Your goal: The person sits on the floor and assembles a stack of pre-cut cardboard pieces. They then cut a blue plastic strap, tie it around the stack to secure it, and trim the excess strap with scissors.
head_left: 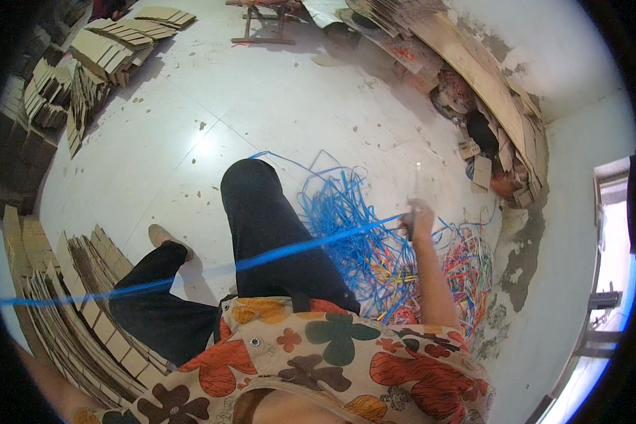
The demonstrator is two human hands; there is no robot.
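Observation:
A long blue plastic strap [283,252] runs taut across my lap, from the left edge to my right hand [420,218]. That hand is closed around the strap and a dark-handled tool [411,225]. A thin, pale, blade-like part points away from the fingers, too blurred to name the tool. My left forearm [49,381] reaches out at the lower left, and its hand is out of view. Under and beside my right hand lies a tangled heap of blue strapping [339,212] on the floor.
Red, yellow and white strapping [466,272] lies by the right wall. Flattened cardboard stacks [95,304] stand close on my left, with more cardboard [109,49] at the far left. Boards and sheets [466,56] lean along the far right wall. A wooden stand [265,25] is at the back.

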